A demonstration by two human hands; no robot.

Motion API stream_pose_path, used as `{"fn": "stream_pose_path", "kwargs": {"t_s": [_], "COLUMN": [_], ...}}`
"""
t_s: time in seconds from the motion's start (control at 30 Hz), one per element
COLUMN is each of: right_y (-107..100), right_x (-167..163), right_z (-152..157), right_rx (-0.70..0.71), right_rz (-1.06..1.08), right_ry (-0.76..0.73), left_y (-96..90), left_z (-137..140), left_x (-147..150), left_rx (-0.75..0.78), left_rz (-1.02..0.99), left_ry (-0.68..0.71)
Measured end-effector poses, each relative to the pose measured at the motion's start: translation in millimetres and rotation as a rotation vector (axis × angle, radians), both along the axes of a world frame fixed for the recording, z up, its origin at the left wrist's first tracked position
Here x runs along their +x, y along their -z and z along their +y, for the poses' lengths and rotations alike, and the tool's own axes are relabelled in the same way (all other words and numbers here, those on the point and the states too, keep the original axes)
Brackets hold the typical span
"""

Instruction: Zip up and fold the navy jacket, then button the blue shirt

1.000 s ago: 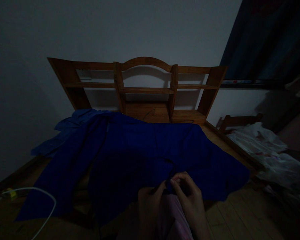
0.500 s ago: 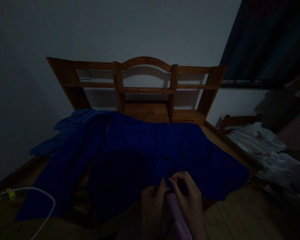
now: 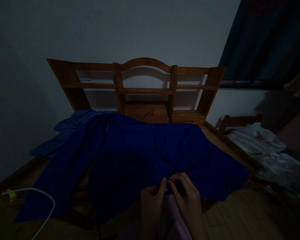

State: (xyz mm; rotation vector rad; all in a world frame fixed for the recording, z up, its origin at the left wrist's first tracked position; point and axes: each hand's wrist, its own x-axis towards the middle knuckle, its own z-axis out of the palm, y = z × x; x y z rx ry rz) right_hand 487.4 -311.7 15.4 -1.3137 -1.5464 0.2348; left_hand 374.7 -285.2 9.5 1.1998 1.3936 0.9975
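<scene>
A dark blue garment (image 3: 130,143) with a sleeve lies spread over the wooden desk, its near edge hanging toward me. My left hand (image 3: 152,200) and my right hand (image 3: 187,196) meet at that near edge, low in the middle of the view. Both are closed, thumbs and fingertips pinching the blue cloth. The fingertips almost touch each other; any small part between them is too dark to make out. Below and between the wrists shows some pink fabric (image 3: 176,220).
A wooden shelf unit (image 3: 146,90) stands at the desk's back against the wall. Lighter blue cloth (image 3: 72,125) lies at the left. A white cable (image 3: 46,193) curves at lower left near a yellow object (image 3: 12,195). Right of the desk, plastic bags (image 3: 260,140) lie by a wooden chair (image 3: 240,120).
My fingertips have shifted slightly on the pinched cloth, with the left thumb now more upright. The garment lies nearly as before.
</scene>
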Motion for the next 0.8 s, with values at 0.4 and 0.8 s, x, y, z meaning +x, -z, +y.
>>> {"fn": "stream_pose_path", "kwargs": {"t_s": [0.4,0.8], "right_y": [0,17], "right_x": [-9,-9], "right_z": [5,16], "right_rx": [-0.05,-0.189], "right_rz": [0.114,0.459], "right_ry": [0.123,0.053], "left_y": [11.8,14.7], "left_z": [3,7], "left_x": [2,3], "left_rx": [0.041,0.054], "left_rz": [-0.006,-0.16], "left_ry": [0.005,0.018]}}
